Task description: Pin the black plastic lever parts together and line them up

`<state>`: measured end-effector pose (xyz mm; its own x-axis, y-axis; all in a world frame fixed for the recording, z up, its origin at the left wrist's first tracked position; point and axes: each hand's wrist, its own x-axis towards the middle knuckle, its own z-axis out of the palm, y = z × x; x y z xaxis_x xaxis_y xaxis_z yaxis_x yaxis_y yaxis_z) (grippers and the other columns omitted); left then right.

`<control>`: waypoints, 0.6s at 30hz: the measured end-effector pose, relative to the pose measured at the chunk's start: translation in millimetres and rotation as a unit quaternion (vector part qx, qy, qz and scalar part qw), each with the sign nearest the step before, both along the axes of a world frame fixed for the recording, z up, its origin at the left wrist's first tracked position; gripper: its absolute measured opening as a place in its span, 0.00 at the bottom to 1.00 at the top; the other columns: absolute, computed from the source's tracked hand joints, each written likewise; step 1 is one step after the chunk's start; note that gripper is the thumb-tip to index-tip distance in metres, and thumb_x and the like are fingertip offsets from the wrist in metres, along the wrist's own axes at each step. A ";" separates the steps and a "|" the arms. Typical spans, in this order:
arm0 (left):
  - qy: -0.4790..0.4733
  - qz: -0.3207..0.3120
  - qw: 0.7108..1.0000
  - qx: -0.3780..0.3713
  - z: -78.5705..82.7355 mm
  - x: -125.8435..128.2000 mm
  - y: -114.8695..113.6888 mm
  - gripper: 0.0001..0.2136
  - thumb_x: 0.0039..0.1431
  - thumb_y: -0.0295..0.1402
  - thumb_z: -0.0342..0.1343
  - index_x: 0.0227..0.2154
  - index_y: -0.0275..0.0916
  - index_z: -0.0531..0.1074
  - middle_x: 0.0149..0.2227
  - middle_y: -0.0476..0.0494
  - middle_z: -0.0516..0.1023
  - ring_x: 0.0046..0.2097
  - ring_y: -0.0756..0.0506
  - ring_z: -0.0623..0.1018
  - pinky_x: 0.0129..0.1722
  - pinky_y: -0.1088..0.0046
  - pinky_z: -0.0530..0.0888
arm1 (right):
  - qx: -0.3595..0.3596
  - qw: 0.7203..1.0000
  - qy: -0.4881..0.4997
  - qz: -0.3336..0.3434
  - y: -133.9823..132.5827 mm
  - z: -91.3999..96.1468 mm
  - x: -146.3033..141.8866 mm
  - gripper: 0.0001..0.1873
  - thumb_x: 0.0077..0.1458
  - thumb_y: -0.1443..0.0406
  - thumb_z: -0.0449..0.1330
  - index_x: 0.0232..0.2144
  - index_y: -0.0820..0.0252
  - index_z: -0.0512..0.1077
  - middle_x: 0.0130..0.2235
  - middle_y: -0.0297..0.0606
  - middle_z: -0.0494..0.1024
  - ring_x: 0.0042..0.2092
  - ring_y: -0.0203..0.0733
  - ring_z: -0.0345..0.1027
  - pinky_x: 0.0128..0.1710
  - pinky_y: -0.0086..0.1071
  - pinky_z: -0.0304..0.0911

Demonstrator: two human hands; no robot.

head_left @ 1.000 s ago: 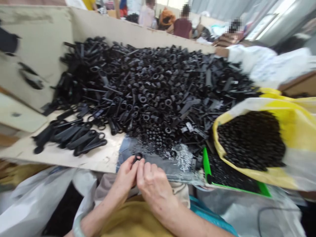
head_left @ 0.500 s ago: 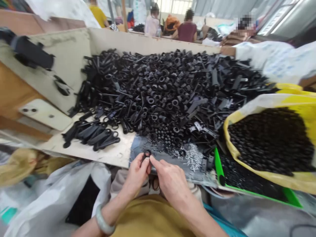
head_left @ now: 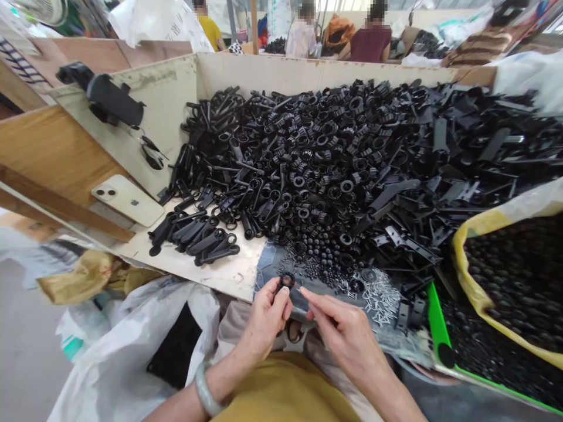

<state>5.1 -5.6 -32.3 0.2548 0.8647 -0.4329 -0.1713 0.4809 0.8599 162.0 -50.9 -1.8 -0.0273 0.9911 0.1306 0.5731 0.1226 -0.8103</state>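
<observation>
My left hand is closed on a black plastic part with a ring end, the ring pointing up between thumb and fingers. Just to its right, my right hand is pinched, its fingertips close to the ring but apart from it. A thin, light sliver shows at those fingertips, too small to name. Beyond the hands lie small black balls and tiny loose bits. A heap of silver pins is to the right. Finished-looking black handled parts lie on the pale board at left.
A large heap of black plastic parts fills the walled bench. A white phone leans at left. To the right are a yellow-rimmed sack of black pieces and a green-edged tray. A white bag sits below left. People work behind.
My right hand has drawn back from the ring, leaving a small gap. My left hand still holds the black part. The view has turned left, so the scene sits further right.
</observation>
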 end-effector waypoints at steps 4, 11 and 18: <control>0.007 -0.009 1.000 -0.003 -2.1 -0.4 0.3 0.22 0.57 0.55 0.61 0.38 0.40 0.67 0.16 0.63 0.60 0.15 0.57 0.50 0.15 0.80 0.47 | 0.014 1.000 -0.002 0.002 -3.2 2.3 3.7 0.19 0.68 0.66 0.53 0.54 0.55 0.80 0.33 0.37 0.83 0.31 0.39 0.78 0.33 0.28 0.73; -0.031 -0.043 0.999 0.001 -1.6 -6.4 -0.4 0.21 0.58 0.54 0.62 0.37 0.41 0.65 0.21 0.61 0.62 0.18 0.57 0.51 0.17 0.81 0.49 | 0.032 0.992 -0.123 0.015 -5.0 -10.0 -7.7 0.23 0.68 0.72 0.49 0.57 0.57 0.77 0.36 0.39 0.83 0.34 0.39 0.79 0.34 0.28 0.71; -0.042 -0.035 0.998 -0.013 -1.3 -6.5 -0.8 0.20 0.59 0.51 0.62 0.39 0.40 0.65 0.21 0.61 0.61 0.20 0.57 0.50 0.18 0.81 0.48 | 0.089 0.969 -0.232 0.013 -5.9 -15.4 -11.8 0.24 0.67 0.75 0.49 0.58 0.59 0.76 0.34 0.37 0.81 0.33 0.38 0.77 0.32 0.27 0.66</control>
